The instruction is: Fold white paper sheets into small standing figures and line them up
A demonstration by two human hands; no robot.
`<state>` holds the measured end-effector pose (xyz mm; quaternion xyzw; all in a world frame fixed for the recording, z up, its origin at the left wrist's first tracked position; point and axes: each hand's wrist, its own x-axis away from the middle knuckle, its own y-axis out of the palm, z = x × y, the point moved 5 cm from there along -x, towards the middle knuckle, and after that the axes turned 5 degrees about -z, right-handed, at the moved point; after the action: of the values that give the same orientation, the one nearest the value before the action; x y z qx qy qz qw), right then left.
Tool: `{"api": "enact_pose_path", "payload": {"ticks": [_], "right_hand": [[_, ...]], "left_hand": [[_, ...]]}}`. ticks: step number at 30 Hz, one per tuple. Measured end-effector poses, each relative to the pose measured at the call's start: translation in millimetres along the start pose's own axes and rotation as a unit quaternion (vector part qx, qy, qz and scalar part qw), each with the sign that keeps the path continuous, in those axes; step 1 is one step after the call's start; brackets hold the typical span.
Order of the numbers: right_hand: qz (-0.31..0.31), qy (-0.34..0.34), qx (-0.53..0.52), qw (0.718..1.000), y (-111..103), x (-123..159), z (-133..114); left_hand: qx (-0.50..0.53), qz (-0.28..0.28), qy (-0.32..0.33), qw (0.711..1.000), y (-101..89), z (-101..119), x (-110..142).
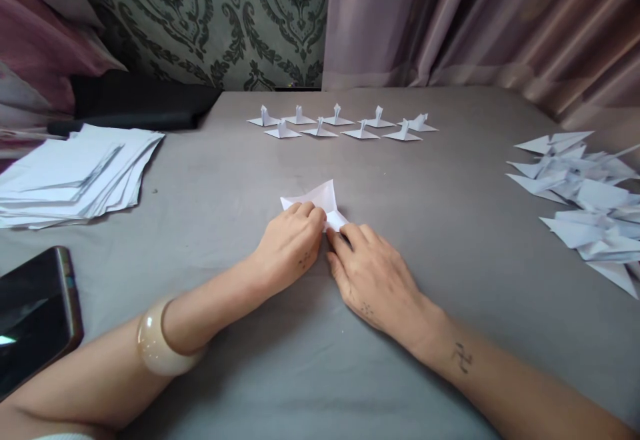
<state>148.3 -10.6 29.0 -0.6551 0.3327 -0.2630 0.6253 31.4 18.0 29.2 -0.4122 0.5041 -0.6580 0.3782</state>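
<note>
A partly folded sheet of white paper (324,196) lies in the middle of the grey-covered table, with two pointed flaps raised at the back. My left hand (295,240) is closed on its near left side, the fingers curled and hiding that part of the paper. Against the near right corner, my right hand (373,273) presses with its fingertips, the fingers bent and close together. The two hands almost meet at the paper's front edge. Exactly how the fingertips pinch the fold is hidden.
Several folded paper birds (320,128) stand in two rows at the back. A heap of folded white paper pieces (600,193) lies at the right. At the left are a stack of paper sheets (75,173), a black cloth (145,103) and a phone (37,313).
</note>
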Motion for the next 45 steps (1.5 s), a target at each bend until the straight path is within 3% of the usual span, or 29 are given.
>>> {"api": "enact_pose_path", "payload": {"ticks": [9,12,16,21,25,27,33,38,45], "right_hand": [[0.04,0.047,0.052,0.997,-6.2,8.6,12.2],[0.098,0.049,0.025,0.994,-8.9,11.4,22.8],[0.192,0.026,0.007,0.981,-16.2,11.8,33.8],[0.17,-0.033,0.044,0.984,-10.6,4.8,32.2],[0.155,-0.012,0.097,0.983,-7.3,4.0,28.9],[0.139,0.002,0.122,0.983,-7.5,4.4,26.6],[0.069,0.012,0.16,0.985,-9.1,4.4,23.4],[0.036,-0.011,0.128,0.991,-9.8,2.3,28.5],[0.015,-0.033,0.068,0.997,-13.6,-6.4,34.6]], "left_hand": [[0.011,0.038,-0.014,0.999,-1.7,-3.2,3.2],[0.01,0.053,-0.003,0.999,-1.8,-1.8,4.6],[0.05,0.151,0.084,0.984,-1.1,3.4,4.9],[0.071,0.231,0.164,0.956,0.4,2.8,0.9],[0.016,0.254,0.148,0.956,0.0,0.9,2.4],[0.009,0.242,0.128,0.962,1.2,2.6,5.1],[-0.01,0.13,0.089,0.987,8.1,18.9,14.5],[-0.006,0.105,0.024,0.994,4.5,14.8,19.0],[0.102,0.087,-0.018,0.991,0.4,1.0,16.3]]}}
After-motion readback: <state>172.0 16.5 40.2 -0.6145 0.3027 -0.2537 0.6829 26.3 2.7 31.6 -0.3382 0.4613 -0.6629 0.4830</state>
